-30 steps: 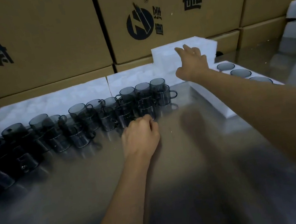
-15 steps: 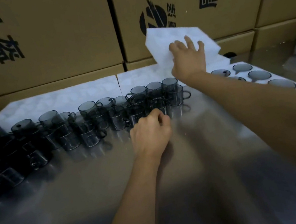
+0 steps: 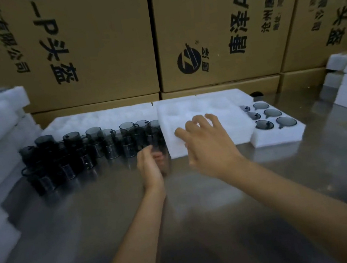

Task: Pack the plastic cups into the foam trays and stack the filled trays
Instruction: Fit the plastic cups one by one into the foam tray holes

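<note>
The right hand (image 3: 209, 146), fingers spread, has just set an empty foam tray (image 3: 207, 124) on the table (image 3: 203, 217) beside the filled tray (image 3: 281, 135); the left hand (image 3: 150, 166) grips 1 cup (image 3: 160, 155), ready for packing.

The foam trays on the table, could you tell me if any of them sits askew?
Yes: the empty foam tray under the right hand lies partly over the filled tray, hiding some of its cups.

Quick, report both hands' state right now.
Left hand: fingers curled round a dark cup, blurred.
Right hand: open, fingers spread on the empty foam tray.
</note>
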`<control>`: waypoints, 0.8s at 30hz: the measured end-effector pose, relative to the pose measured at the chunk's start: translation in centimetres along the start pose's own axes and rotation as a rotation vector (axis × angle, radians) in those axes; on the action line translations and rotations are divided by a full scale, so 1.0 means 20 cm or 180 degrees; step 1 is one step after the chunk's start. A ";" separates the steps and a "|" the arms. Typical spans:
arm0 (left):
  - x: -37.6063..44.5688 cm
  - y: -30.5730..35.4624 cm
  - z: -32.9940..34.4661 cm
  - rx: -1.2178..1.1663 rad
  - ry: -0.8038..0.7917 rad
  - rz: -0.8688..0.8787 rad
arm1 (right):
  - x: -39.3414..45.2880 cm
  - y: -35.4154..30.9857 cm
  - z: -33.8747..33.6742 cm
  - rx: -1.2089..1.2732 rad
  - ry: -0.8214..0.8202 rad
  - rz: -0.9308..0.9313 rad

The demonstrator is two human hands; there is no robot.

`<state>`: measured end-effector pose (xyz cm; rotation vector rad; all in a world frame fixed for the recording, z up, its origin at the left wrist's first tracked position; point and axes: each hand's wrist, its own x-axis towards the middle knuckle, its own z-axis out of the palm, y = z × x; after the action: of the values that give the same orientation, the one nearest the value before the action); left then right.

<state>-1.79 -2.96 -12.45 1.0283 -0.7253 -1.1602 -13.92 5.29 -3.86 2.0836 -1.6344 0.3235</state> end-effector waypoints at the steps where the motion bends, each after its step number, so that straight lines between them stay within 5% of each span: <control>1: -0.03 0.02 -0.05 -0.0260 -0.0065 -0.0207 | -0.04 -0.05 0.00 0.0044 -0.0098 -0.0049; 5: -0.14 0.11 -0.24 -0.0612 -0.0378 -0.0555 | -0.20 -0.27 -0.02 0.0382 -0.0379 -0.0360; 13: -0.31 0.25 -0.55 0.0614 -0.0934 -0.0269 | -0.37 -0.52 -0.09 0.1477 -0.0731 -0.0722; 17: -0.30 0.28 -0.61 0.0464 -0.1032 -0.0367 | -0.25 -0.45 -0.10 0.2520 -0.0558 -0.0278; 24: -0.22 0.24 -0.57 0.0585 -0.0487 -0.0056 | 0.13 -0.13 0.21 0.2454 -0.0487 0.1331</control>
<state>8.85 4.69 -12.23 1.1085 -0.9597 -1.2132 -11.26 1.47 -6.84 2.2836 -2.2953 1.1046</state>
